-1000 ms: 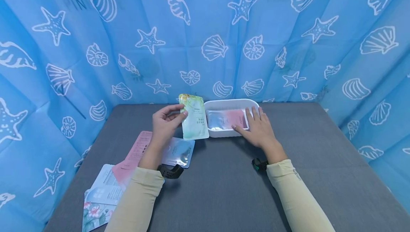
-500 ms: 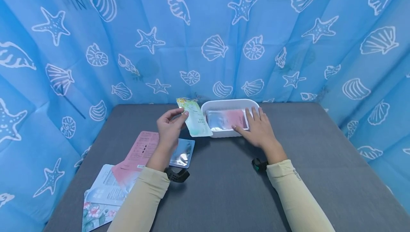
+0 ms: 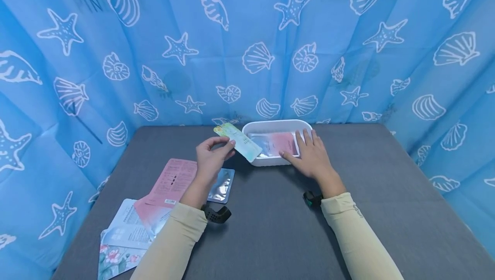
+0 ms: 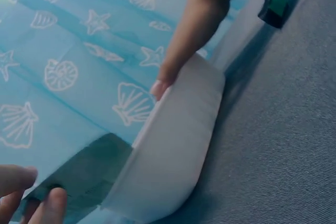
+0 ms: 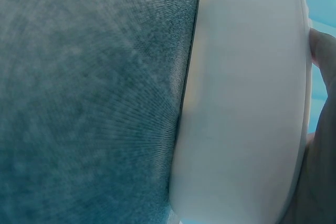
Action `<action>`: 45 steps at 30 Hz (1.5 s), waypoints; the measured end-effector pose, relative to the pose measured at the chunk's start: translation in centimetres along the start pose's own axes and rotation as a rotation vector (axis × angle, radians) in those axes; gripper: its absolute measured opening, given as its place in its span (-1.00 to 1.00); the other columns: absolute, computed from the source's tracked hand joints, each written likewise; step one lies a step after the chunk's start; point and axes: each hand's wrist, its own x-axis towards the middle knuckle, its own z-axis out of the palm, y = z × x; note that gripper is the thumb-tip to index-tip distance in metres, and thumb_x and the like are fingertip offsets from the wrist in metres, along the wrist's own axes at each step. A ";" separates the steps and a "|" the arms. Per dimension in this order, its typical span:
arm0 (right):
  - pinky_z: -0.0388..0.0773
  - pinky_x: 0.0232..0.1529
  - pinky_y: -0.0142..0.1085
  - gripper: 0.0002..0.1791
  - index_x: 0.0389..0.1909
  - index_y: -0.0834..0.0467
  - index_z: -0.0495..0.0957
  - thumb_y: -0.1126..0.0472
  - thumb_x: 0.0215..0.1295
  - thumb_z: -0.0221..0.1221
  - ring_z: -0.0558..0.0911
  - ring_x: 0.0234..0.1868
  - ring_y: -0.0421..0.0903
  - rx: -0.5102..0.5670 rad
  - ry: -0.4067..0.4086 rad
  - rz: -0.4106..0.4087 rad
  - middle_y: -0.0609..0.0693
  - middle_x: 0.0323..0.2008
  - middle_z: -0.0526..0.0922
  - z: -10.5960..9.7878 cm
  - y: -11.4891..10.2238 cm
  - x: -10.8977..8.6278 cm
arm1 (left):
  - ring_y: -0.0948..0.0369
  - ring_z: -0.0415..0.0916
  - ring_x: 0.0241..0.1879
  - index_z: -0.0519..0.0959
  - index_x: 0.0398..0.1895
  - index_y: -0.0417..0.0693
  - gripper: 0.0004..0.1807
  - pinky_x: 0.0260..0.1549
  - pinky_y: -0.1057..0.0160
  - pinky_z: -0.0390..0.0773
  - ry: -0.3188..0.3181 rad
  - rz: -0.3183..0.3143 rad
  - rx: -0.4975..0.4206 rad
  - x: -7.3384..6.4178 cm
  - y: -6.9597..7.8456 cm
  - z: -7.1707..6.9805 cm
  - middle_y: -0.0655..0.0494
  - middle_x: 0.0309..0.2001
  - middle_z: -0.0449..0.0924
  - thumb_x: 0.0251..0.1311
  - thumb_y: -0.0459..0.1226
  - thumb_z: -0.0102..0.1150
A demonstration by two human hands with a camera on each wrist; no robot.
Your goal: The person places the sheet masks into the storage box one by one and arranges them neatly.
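My left hand [image 3: 213, 157] pinches a pale green sheet mask packet [image 3: 240, 142] by its left edge, thumb on top. The packet tilts, its lower right corner over the left end of a white plastic bin [image 3: 270, 161]. In the left wrist view, the packet [image 4: 94, 174] shows dark against the curtain, close to the bin's wall [image 4: 176, 135]. Inside the bin lies a blue and pink packet [image 3: 281, 142]. My right hand [image 3: 312, 156] rests on the bin's right end, fingers spread and straight, thumb at the front rim. The right wrist view shows mostly the bin's outer wall [image 5: 247, 98].
On the grey table [image 3: 270, 237], several flat packets lie at the left: a pink one [image 3: 174, 181], a silvery blue one [image 3: 222, 185] partly behind the left forearm, and a flowered one [image 3: 117, 260]. A blue shell-patterned curtain [image 3: 232, 35] hangs behind the table.
My left hand has moved a little right and down. The green packet has tipped from nearly upright to a slant, its lower end reaching over the bin. My right hand has stayed in place.
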 end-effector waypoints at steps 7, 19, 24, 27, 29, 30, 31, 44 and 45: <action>-0.27 0.68 0.29 0.19 0.72 0.24 -0.16 -0.57 0.46 -0.15 -0.30 0.72 0.36 0.004 -0.007 0.004 0.33 0.72 -0.20 -0.1 0.0 0.0 | -0.08 0.74 0.08 0.70 0.05 -0.15 -0.75 -0.04 0.14 0.79 -0.161 -0.095 0.170 -0.4 -0.3 0.4 -0.06 0.14 0.60 0.35 -0.30 0.42; -0.27 0.68 0.29 0.19 0.72 0.25 -0.14 -0.58 0.45 -0.15 -0.28 0.72 0.37 0.003 -0.002 0.002 0.34 0.71 -0.17 0.0 0.2 0.0 | -0.05 0.73 0.08 0.64 0.21 -0.11 -0.60 0.05 -0.08 0.73 -0.336 -0.068 0.434 -0.3 -0.6 0.2 -0.06 0.18 0.66 0.38 -0.19 0.40; -0.26 0.68 0.30 0.19 0.72 0.25 -0.14 -0.58 0.45 -0.15 -0.28 0.72 0.37 0.002 -0.003 0.002 0.34 0.71 -0.17 0.0 0.1 0.0 | 0.06 0.71 -0.01 0.59 0.28 0.00 -0.53 -0.06 0.09 0.73 -0.263 -0.062 0.481 -0.1 -0.6 0.0 -0.03 0.16 0.68 0.36 -0.14 0.42; -0.26 0.67 0.30 0.19 0.72 0.25 -0.14 -0.58 0.45 -0.15 -0.26 0.72 0.38 -0.002 -0.002 0.002 0.34 0.71 -0.17 0.1 0.2 0.1 | 0.10 0.68 -0.06 0.56 0.33 0.06 -0.47 -0.15 0.22 0.65 -0.239 -0.070 0.504 -0.1 -0.7 -0.1 -0.02 0.11 0.69 0.35 -0.11 0.44; -0.26 0.67 0.30 0.19 0.72 0.25 -0.14 -0.58 0.46 -0.15 -0.26 0.72 0.38 -0.006 -0.004 0.002 0.34 0.71 -0.17 0.1 0.2 0.1 | 0.10 0.67 -0.08 0.53 0.38 0.08 -0.43 -0.18 0.25 0.62 -0.233 -0.082 0.514 -0.1 -0.9 -0.1 -0.01 0.09 0.70 0.35 -0.09 0.44; -0.25 0.68 0.29 0.19 0.72 0.25 -0.14 -0.57 0.46 -0.15 -0.26 0.72 0.37 -0.009 -0.004 0.002 0.34 0.71 -0.17 0.1 0.2 0.1 | 0.11 0.67 -0.08 0.50 0.41 0.08 -0.40 -0.18 0.25 0.61 -0.231 -0.090 0.518 -0.1 -1.0 -0.1 -0.01 0.07 0.71 0.34 -0.08 0.44; -0.25 0.68 0.29 0.19 0.72 0.25 -0.14 -0.57 0.46 -0.15 -0.26 0.72 0.37 -0.010 -0.005 0.001 0.34 0.71 -0.16 0.1 0.2 0.1 | 0.11 0.67 -0.09 0.47 0.44 0.09 -0.36 -0.18 0.25 0.60 -0.229 -0.099 0.522 -0.1 -1.1 0.0 0.00 0.06 0.71 0.34 -0.07 0.44; -0.24 0.68 0.30 0.22 0.72 0.22 -0.12 -0.63 0.42 -0.19 -0.24 0.73 0.36 -0.003 0.000 0.006 0.32 0.72 -0.13 0.1 0.0 0.1 | 0.10 0.67 -0.04 0.36 0.56 0.12 -0.27 -0.20 0.19 0.64 -0.377 -0.109 0.608 -0.6 -1.9 0.4 0.02 0.06 0.73 0.39 0.00 0.38; -0.24 0.67 0.30 0.22 0.72 0.23 -0.12 -0.63 0.42 -0.19 -0.23 0.72 0.37 -0.004 0.001 0.004 0.32 0.71 -0.13 0.0 0.0 0.1 | 0.11 0.67 -0.04 0.37 0.56 0.12 -0.27 -0.20 0.19 0.63 -0.382 -0.106 0.608 -0.6 -1.9 0.4 0.02 0.06 0.73 0.39 0.00 0.38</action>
